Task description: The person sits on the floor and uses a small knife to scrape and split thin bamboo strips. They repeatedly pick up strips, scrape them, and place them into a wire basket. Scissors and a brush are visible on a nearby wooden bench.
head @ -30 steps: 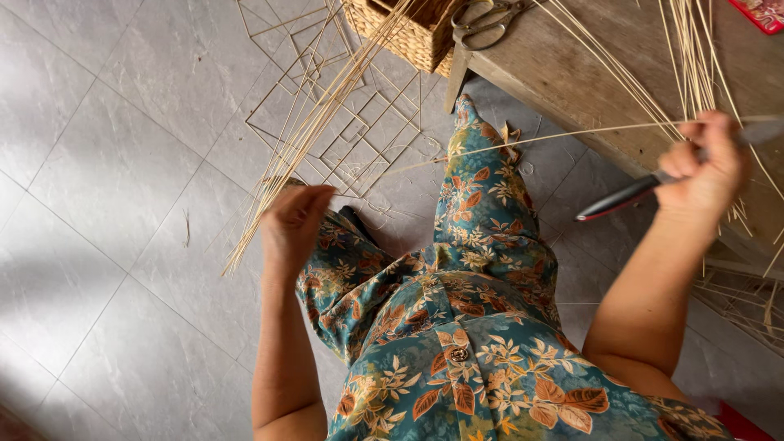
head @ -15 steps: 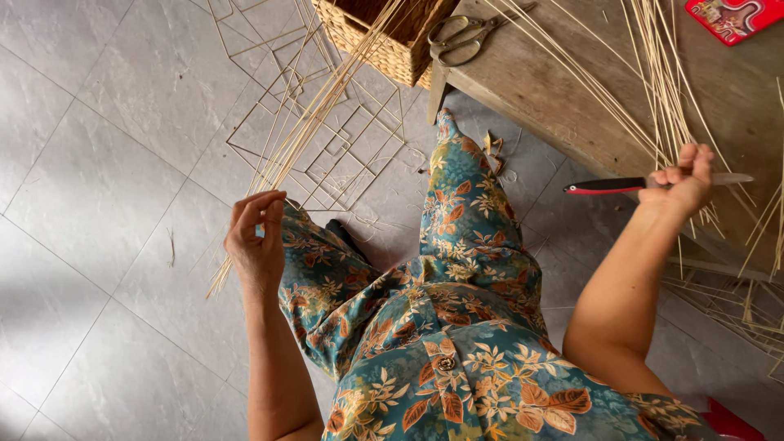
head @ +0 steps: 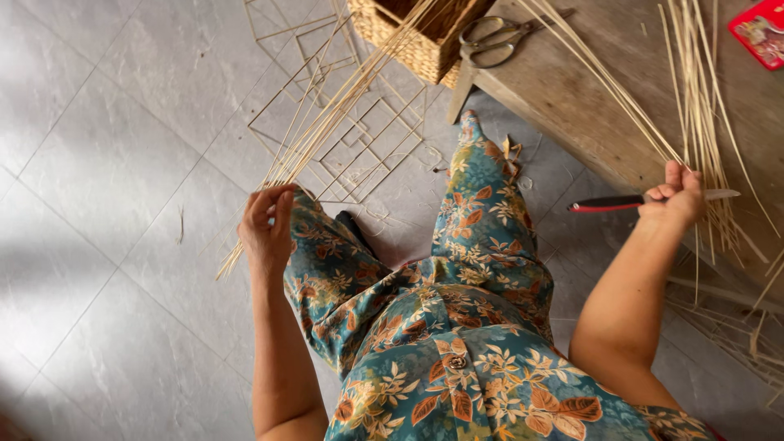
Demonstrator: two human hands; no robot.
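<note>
Left hand (head: pixel 267 227): clenched round a bundle of thin bamboo strips (head: pixel 327 122) that slants up to the woven basket (head: pixel 416 41) on the wooden bench's near-left corner. Wire frames (head: pixel 359 147): flat on the tiled floor beneath. Scissors (head: pixel 490 41): bench edge. Right hand (head: pixel 674 196): grasping a red-handled knife (head: pixel 621 202) and loose strips at the bench's front edge. Risk, as judged: blade near fingers; strips may splinter or slip.

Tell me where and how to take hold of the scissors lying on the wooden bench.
Grip the scissors by the two looped handles, which point toward the person beside the woven basket. Probably come from above on that near side: the blades point away, and the loops lie flat and open on the bench.
</note>
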